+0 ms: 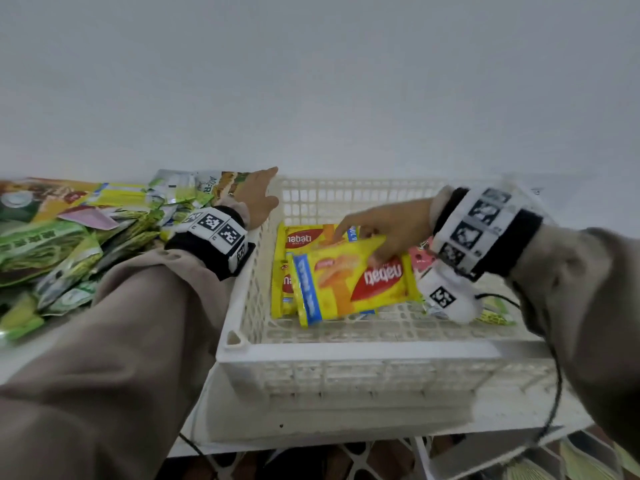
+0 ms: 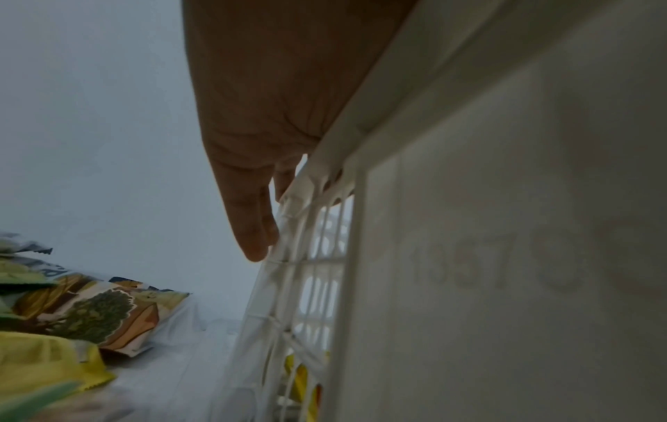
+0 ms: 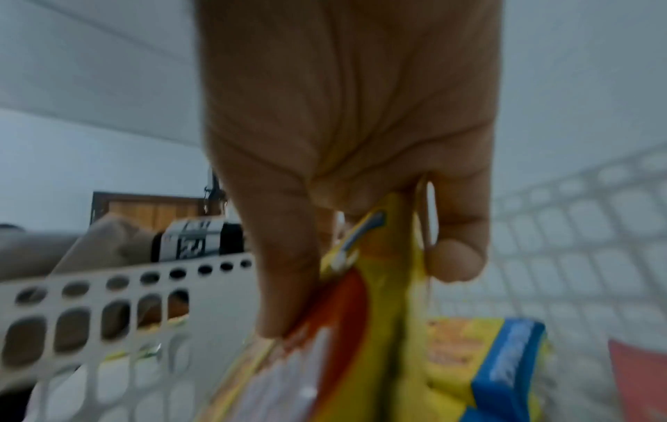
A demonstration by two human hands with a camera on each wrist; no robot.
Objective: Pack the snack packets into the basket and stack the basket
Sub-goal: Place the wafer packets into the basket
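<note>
Right hand (image 1: 391, 226) is inside the white basket (image 1: 346, 355), fingers clamped on a yellow Nabati packet (image 1: 349, 282). Right wrist view confirms the pinch: thumb on one face, fingers (image 3: 458, 265) on the other, packet (image 3: 379, 328) hanging below the palm. In the head view that packet lies tilted on top of other yellow Nabati packets (image 1: 304, 237) already on the basket floor, left half. A pink packet (image 1: 420, 256) sits behind the right wrist, mostly hidden. Some green packets (image 1: 495, 315) show at the right side of the basket floor, partly hidden by the wrist rig.

Left hand (image 1: 258, 199) rests on the basket's left rim near the far-left corner, fingers straight and together, palm on the rim, gripping nothing. Left wrist view shows the same: flat hand (image 2: 260, 128) against the rim (image 2: 361, 128), fingertips pointing down the mesh wall.

Pile of green and yellow snack packets (image 1: 69, 237) lies on the white table (image 1: 20, 358) left of the basket, outside it. Basket sits on another white basket (image 1: 311, 424). Plain white wall (image 1: 311, 81) behind.
</note>
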